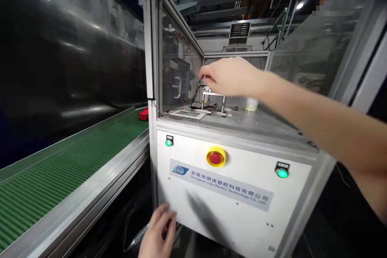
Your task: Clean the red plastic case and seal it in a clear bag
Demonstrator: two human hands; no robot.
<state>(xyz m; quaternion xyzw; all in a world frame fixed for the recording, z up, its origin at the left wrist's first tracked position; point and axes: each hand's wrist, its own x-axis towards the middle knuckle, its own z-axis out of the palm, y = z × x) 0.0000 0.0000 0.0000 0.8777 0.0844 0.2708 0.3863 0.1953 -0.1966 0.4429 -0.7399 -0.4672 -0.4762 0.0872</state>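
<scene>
My right hand (231, 75) reaches into the framed machine above a small metal fixture (214, 94). Its fingers are bent down and closed near the top of the fixture; whatever lies between them, if anything, is hidden. A small light-coloured block with a black cable (196, 93) sits just below the fingertips. My left hand (159, 234) hangs low before the machine's white front panel (223, 217), with loosely curled fingers, a gap beside the thumb and nothing visible in it. Motion smears its fingertips a little.
A green ribbed conveyor (81, 161) runs along the left, with a red and black part (143, 114) at its far end. The panel carries a red emergency stop button (215, 158) and two lit green buttons. A whitish roll (251, 105) stands behind my right forearm.
</scene>
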